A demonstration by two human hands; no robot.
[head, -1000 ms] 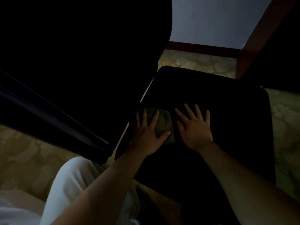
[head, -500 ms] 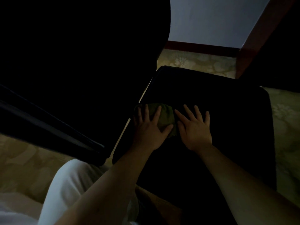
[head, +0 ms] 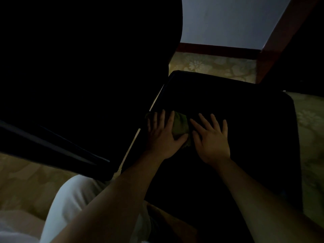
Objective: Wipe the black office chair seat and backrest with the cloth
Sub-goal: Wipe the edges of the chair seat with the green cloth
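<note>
Cloth (head: 180,125) under left hand (head: 163,137), apparently on seat (head: 236,106)

Exposure is very low across the whole frame. The brightest zone is the wall (head: 236,20) at the top, an even blue-grey. The backrest (head: 78,67) and seat (head: 228,106) are crushed to near-uniform black. Their outlines read only against the dim yellow carpet (head: 210,64). A thin, faint highlight runs along the backrest's lower edge. The left hand (head: 163,135) and right hand (head: 212,139) receive weak, diffuse light with soft-edged shading. The cloth (head: 180,123) reads as dull green. Fine detail is soft throughout.
</note>
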